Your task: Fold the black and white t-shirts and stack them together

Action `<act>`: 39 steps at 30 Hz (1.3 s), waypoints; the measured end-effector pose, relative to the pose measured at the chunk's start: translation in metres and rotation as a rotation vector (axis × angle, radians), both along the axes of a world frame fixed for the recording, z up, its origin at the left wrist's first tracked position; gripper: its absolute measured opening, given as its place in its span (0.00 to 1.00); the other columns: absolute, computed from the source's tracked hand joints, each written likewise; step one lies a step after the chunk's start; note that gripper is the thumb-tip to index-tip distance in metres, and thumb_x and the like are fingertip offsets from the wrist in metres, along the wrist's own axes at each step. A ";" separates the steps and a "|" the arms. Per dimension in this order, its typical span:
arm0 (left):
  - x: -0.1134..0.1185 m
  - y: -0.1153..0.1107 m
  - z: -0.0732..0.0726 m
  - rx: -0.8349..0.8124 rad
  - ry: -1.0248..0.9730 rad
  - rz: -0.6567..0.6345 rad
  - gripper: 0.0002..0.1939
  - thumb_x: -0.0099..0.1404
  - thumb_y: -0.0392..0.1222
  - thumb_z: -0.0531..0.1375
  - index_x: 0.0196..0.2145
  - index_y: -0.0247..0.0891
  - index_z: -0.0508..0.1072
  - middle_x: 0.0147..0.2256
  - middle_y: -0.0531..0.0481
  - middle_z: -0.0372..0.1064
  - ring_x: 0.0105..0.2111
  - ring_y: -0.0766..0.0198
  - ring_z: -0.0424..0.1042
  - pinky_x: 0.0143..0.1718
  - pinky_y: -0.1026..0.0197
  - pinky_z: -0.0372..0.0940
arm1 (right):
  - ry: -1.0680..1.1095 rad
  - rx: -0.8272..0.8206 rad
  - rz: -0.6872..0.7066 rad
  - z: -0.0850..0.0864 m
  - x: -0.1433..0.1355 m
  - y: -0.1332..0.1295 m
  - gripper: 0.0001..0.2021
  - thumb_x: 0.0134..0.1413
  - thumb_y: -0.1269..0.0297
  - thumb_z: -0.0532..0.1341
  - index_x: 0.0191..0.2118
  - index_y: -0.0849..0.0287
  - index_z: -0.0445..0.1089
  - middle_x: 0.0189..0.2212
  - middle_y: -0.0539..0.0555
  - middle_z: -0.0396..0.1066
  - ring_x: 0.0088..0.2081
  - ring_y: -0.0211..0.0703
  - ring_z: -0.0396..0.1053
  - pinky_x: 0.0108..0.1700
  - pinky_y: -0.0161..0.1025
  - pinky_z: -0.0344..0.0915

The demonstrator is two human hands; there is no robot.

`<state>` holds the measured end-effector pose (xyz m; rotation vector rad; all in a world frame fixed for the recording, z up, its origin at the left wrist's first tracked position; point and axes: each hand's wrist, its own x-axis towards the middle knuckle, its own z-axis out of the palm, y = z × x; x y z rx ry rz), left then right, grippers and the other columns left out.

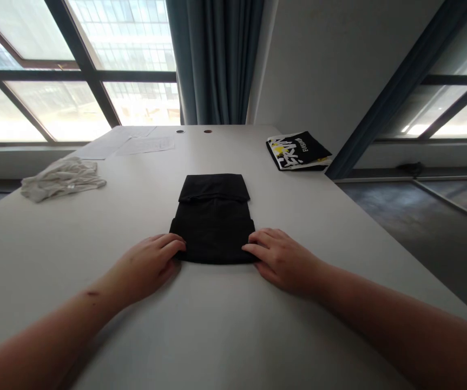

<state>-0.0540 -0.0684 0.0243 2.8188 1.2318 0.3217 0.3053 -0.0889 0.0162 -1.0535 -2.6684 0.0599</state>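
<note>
A black garment (215,233), folded into a narrow block, lies flat in front of me. Its far end is turned over toward the middle, and the near end is doubled back as a wide band. My left hand (156,262) grips the near left corner, fingers on top and the thumb low at the edge. At the near right corner, my right hand (280,257) pinches the cloth in the same way. What kind of garment it is cannot be made out from the folds.
The white table (225,336) carries a crumpled pale cloth (65,179) at the left and paper sheets (123,142) behind it. A folded black-and-white printed item (298,150) lies at the far right. Beyond the table hang blue curtains (215,65).
</note>
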 end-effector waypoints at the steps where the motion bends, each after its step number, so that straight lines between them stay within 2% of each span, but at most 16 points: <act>1: 0.001 0.001 0.000 0.001 -0.034 0.036 0.16 0.67 0.37 0.53 0.49 0.44 0.75 0.50 0.47 0.78 0.47 0.54 0.79 0.52 0.52 0.73 | 0.039 0.006 -0.001 -0.001 -0.002 0.000 0.22 0.63 0.65 0.63 0.61 0.57 0.73 0.55 0.66 0.72 0.57 0.62 0.69 0.59 0.61 0.68; 3: 0.003 0.003 -0.002 0.021 -0.097 0.090 0.14 0.70 0.40 0.51 0.47 0.44 0.74 0.44 0.49 0.80 0.43 0.54 0.80 0.52 0.51 0.73 | 0.098 0.022 -0.003 -0.004 -0.006 0.000 0.25 0.63 0.63 0.64 0.65 0.56 0.71 0.58 0.66 0.71 0.60 0.62 0.68 0.64 0.64 0.64; 7: 0.006 0.004 -0.003 0.059 -0.205 0.141 0.13 0.70 0.41 0.50 0.44 0.45 0.74 0.39 0.50 0.80 0.46 0.53 0.79 0.58 0.47 0.69 | 0.117 0.038 -0.010 -0.010 -0.008 0.004 0.24 0.65 0.70 0.59 0.65 0.58 0.70 0.57 0.65 0.74 0.59 0.57 0.71 0.68 0.64 0.62; 9: 0.006 0.005 -0.003 0.044 -0.252 0.185 0.13 0.71 0.42 0.50 0.44 0.44 0.73 0.40 0.49 0.80 0.47 0.52 0.78 0.54 0.49 0.71 | 0.116 0.038 -0.019 -0.012 -0.006 0.007 0.25 0.64 0.72 0.58 0.65 0.57 0.70 0.58 0.63 0.74 0.61 0.57 0.70 0.68 0.62 0.62; 12: 0.007 0.007 -0.004 -0.028 -0.292 0.222 0.14 0.71 0.43 0.49 0.46 0.43 0.72 0.40 0.48 0.79 0.41 0.54 0.79 0.46 0.52 0.73 | 0.119 0.031 -0.025 -0.015 -0.002 0.013 0.29 0.60 0.75 0.58 0.66 0.55 0.69 0.62 0.61 0.71 0.65 0.58 0.67 0.70 0.62 0.60; 14: 0.008 0.009 -0.006 -0.087 -0.281 0.168 0.13 0.70 0.43 0.51 0.46 0.43 0.72 0.42 0.48 0.79 0.41 0.55 0.79 0.47 0.52 0.73 | 0.124 0.020 -0.031 -0.016 0.000 0.016 0.29 0.58 0.77 0.58 0.64 0.56 0.71 0.61 0.62 0.72 0.63 0.57 0.69 0.70 0.63 0.59; 17: 0.006 0.013 -0.009 -0.126 -0.254 0.018 0.10 0.67 0.44 0.57 0.46 0.44 0.73 0.50 0.46 0.77 0.50 0.54 0.77 0.56 0.51 0.71 | 0.144 -0.018 -0.032 -0.015 0.003 0.019 0.25 0.57 0.77 0.58 0.59 0.59 0.75 0.58 0.63 0.75 0.61 0.56 0.72 0.70 0.62 0.59; 19: 0.001 0.017 -0.012 -0.150 -0.260 -0.036 0.11 0.67 0.45 0.59 0.46 0.44 0.74 0.55 0.45 0.75 0.54 0.54 0.75 0.59 0.52 0.69 | 0.158 -0.053 -0.016 -0.014 0.007 0.022 0.25 0.57 0.77 0.58 0.58 0.58 0.76 0.59 0.62 0.75 0.61 0.54 0.72 0.70 0.62 0.59; 24: -0.015 0.027 -0.014 -0.158 -0.249 -0.059 0.17 0.69 0.46 0.59 0.54 0.44 0.75 0.60 0.45 0.73 0.61 0.53 0.72 0.65 0.48 0.66 | 0.187 -0.118 0.020 -0.013 0.015 0.026 0.25 0.58 0.76 0.59 0.60 0.56 0.76 0.63 0.62 0.71 0.65 0.55 0.69 0.71 0.61 0.58; 27: -0.018 0.028 -0.009 -0.116 -0.242 -0.063 0.16 0.71 0.46 0.56 0.53 0.45 0.76 0.58 0.47 0.76 0.61 0.53 0.72 0.70 0.44 0.59 | 0.233 -0.151 0.032 -0.015 0.017 0.028 0.24 0.60 0.75 0.59 0.60 0.55 0.76 0.64 0.62 0.71 0.66 0.55 0.68 0.72 0.63 0.55; 29: -0.016 0.024 -0.004 -0.076 -0.274 -0.023 0.15 0.73 0.47 0.55 0.51 0.45 0.77 0.55 0.48 0.79 0.58 0.54 0.76 0.71 0.42 0.57 | 0.301 -0.179 0.039 -0.017 0.019 0.029 0.22 0.64 0.73 0.58 0.60 0.54 0.75 0.63 0.61 0.72 0.65 0.53 0.68 0.71 0.62 0.55; 32: -0.012 0.016 0.001 -0.009 -0.399 0.089 0.16 0.75 0.50 0.54 0.52 0.45 0.76 0.51 0.48 0.81 0.58 0.52 0.76 0.69 0.43 0.61 | 0.429 -0.228 0.049 -0.015 0.022 0.029 0.18 0.68 0.67 0.57 0.59 0.52 0.75 0.59 0.58 0.76 0.62 0.51 0.72 0.72 0.59 0.56; 35: -0.011 0.009 0.000 0.073 -0.555 0.122 0.14 0.77 0.47 0.52 0.52 0.44 0.74 0.49 0.46 0.82 0.61 0.50 0.73 0.64 0.45 0.67 | 0.545 -0.298 0.038 -0.008 0.023 0.025 0.15 0.71 0.60 0.57 0.54 0.53 0.77 0.46 0.54 0.82 0.54 0.51 0.77 0.69 0.55 0.61; 37: -0.012 0.004 -0.003 0.132 -0.638 0.079 0.11 0.76 0.44 0.53 0.51 0.43 0.72 0.46 0.45 0.82 0.56 0.52 0.77 0.58 0.48 0.71 | 0.618 -0.379 0.020 -0.002 0.021 0.020 0.15 0.72 0.57 0.56 0.49 0.55 0.78 0.38 0.53 0.80 0.46 0.50 0.79 0.59 0.49 0.70; 39: -0.013 0.000 -0.006 0.161 -0.703 0.009 0.09 0.75 0.41 0.54 0.49 0.42 0.70 0.41 0.46 0.81 0.43 0.56 0.81 0.47 0.54 0.75 | 0.712 -0.476 0.006 0.003 0.017 0.013 0.15 0.72 0.54 0.56 0.46 0.57 0.77 0.34 0.53 0.77 0.38 0.45 0.76 0.47 0.43 0.74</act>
